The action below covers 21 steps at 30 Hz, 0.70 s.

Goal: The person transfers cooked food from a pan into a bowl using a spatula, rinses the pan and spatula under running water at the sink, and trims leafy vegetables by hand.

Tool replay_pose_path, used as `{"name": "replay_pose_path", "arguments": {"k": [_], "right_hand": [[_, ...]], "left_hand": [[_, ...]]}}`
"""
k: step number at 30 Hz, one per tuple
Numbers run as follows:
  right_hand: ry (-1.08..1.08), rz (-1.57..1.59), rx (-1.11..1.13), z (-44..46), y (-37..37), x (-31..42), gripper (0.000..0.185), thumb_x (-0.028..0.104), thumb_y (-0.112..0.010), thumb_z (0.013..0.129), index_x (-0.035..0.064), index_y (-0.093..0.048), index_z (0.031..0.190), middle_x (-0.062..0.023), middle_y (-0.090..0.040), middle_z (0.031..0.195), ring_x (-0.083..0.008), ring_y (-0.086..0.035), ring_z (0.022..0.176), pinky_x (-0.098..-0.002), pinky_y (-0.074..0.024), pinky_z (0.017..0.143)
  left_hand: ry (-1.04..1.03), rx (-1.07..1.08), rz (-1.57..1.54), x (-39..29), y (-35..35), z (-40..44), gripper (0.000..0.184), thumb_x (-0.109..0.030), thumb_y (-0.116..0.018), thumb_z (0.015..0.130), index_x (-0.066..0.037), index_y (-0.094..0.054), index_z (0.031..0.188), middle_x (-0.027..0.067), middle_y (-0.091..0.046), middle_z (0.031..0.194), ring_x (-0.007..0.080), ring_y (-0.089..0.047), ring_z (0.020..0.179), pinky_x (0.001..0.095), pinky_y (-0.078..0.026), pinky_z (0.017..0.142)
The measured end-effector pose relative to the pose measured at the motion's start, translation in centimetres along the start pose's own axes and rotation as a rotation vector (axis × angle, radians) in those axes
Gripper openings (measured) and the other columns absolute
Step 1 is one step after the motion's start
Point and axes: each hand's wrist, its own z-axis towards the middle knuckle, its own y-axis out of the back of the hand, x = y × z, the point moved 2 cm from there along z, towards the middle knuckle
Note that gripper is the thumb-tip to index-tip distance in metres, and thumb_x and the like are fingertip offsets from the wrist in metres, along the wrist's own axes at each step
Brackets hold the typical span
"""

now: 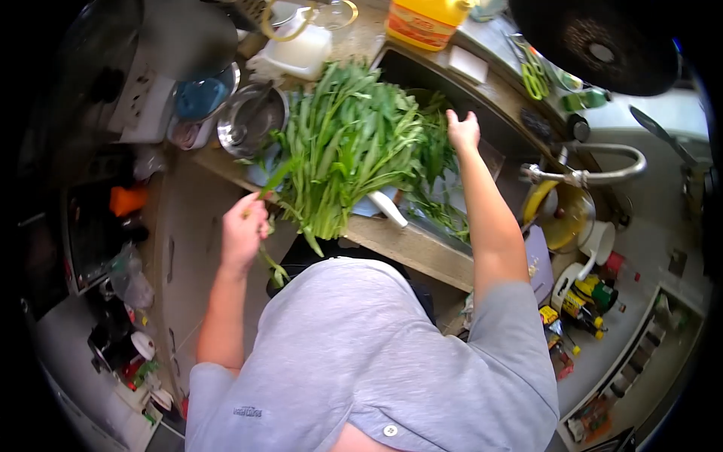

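A big heap of leafy green stalks [339,143] lies on the counter in front of me. At its left edge, my left hand [245,226] is closed round a thin green stem, whose leaves hang below the fingers. My right hand [463,129] is over the sink at the right of the heap, thumb and fingers apart, with nothing visible in it. Beneath and beside it are more loose greens [433,151]. The white handle [388,209] of some tool sticks out from under the heap at the counter's front edge.
Left of the heap stands a metal bowl [239,124]. Behind are a white jug [297,51] and a yellow oil container [425,22]. A curved faucet [602,175] and a yellow strainer or bowl [561,215] are at the right, beside a cutting board [536,260] and bottles [584,305].
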Motion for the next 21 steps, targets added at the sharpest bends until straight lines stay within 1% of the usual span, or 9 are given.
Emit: {"name": "replay_pose_path", "arguments": {"k": [2,4,6,7,9,14,16,19,21], "right_hand": [[0.23,0.163,-0.197,-4.0,0.2,2.9,0.06,0.036,-0.069,0.087,-0.0045,-0.056,0.128,-0.0252,-0.061,0.12,-0.0403,-0.058,0.112,-0.0441,-0.0434,0.102],[0.691,0.229,-0.287,-11.2,2.9,8.6,0.021,0.014,-0.07,0.083,0.0004,-0.067,0.1,-0.0182,-0.066,0.1,-0.035,-0.061,0.097,-0.0438,-0.047,0.09],[1.063,0.406,0.002,-18.1,4.2,13.5,0.005,0.003,-0.069,0.078,0.0058,-0.065,0.077,-0.0124,-0.066,0.083,-0.0285,-0.063,0.081,-0.0423,-0.0499,0.081],[1.19,0.223,0.326,-20.4,2.5,13.4,0.011,0.002,-0.073,0.076,0.006,-0.068,0.085,-0.011,-0.067,0.09,-0.0257,-0.063,0.09,-0.0384,-0.0509,0.082],[1.412,0.21,0.508,-25.0,1.3,14.7,0.015,0.003,-0.073,0.073,0.0061,-0.069,0.087,-0.009,-0.067,0.096,-0.0253,-0.061,0.092,-0.0381,-0.0502,0.083],[1.504,-0.119,0.501,-27.0,-3.3,16.7,0.007,0.013,-0.065,0.073,0.0091,-0.07,0.075,-0.0051,-0.067,0.095,-0.0249,-0.057,0.094,-0.0369,-0.0468,0.081],[1.504,-0.231,0.547,-26.8,-3.1,17.9,0.007,0.016,-0.065,0.072,0.0094,-0.066,0.071,-0.0042,-0.063,0.085,-0.0253,-0.056,0.091,-0.0386,-0.0468,0.079],[1.462,-0.127,0.506,-26.9,-2.7,17.6,0.006,0.014,-0.066,0.076,0.0083,-0.064,0.078,-0.006,-0.062,0.085,-0.028,-0.056,0.089,-0.0408,-0.0467,0.08],[1.426,-0.029,0.483,-27.3,-1.0,17.8,0.016,0.011,-0.07,0.076,0.0069,-0.067,0.09,-0.0079,-0.065,0.095,-0.0293,-0.057,0.091,-0.0408,-0.0468,0.082]], "left_hand": [[0.07,0.026,-0.096,1.7,-0.9,0.7,0.026,-0.016,-0.056,0.101,0.006,-0.064,0.113,-0.0053,-0.048,0.068,0.0031,-0.042,0.052,0.0198,-0.033,0.045],[0.157,0.055,-0.026,2.4,-2.0,1.1,0.025,-0.022,-0.059,0.1,0.002,-0.064,0.1,-0.0055,-0.046,0.066,0.0033,-0.041,0.051,0.0187,-0.029,0.045],[0.228,0.03,-0.092,3.5,-2.5,1.6,0.03,-0.03,-0.063,0.098,-0.002,-0.062,0.088,-0.0047,-0.048,0.064,0.0039,-0.042,0.049,0.019,-0.028,0.044],[0.227,0.022,-0.094,3.3,-2.5,1.8,0.03,-0.03,-0.063,0.098,-0.002,-0.062,0.088,-0.0047,-0.048,0.064,0.0039,-0.042,0.049,0.019,-0.028,0.044],[0.327,-0.093,-0.191,3.3,-2.3,1.9,0.032,-0.032,-0.064,0.096,-0.005,-0.059,0.08,-0.0043,-0.047,0.061,0.0043,-0.043,0.048,0.0197,-0.028,0.043],[0.113,-0.062,0.022,4.9,1.1,2.7,0.029,-0.025,-0.064,0.096,-0.004,-0.064,0.077,-0.0026,-0.054,0.062,0.0026,-0.042,0.048,0.0211,-0.031,0.044],[0.121,-0.031,0.026,5.1,3.1,1.9,0.023,-0.023,-0.059,0.098,-0.002,-0.064,0.09,-0.0013,-0.056,0.066,0.0039,-0.041,0.048,0.0197,-0.031,0.046],[0.189,-0.362,-0.215,10.3,10.3,1.6,0.021,-0.022,-0.059,0.099,-0.002,-0.062,0.099,-0.0003,-0.052,0.071,0.0049,-0.04,0.048,0.0218,-0.029,0.041],[0.27,-0.476,-0.325,15.3,15.2,1.4,0.02,-0.023,-0.059,0.099,-0.003,-0.061,0.098,0.0001,-0.051,0.072,0.0061,-0.041,0.048,0.0219,-0.028,0.04]]}}
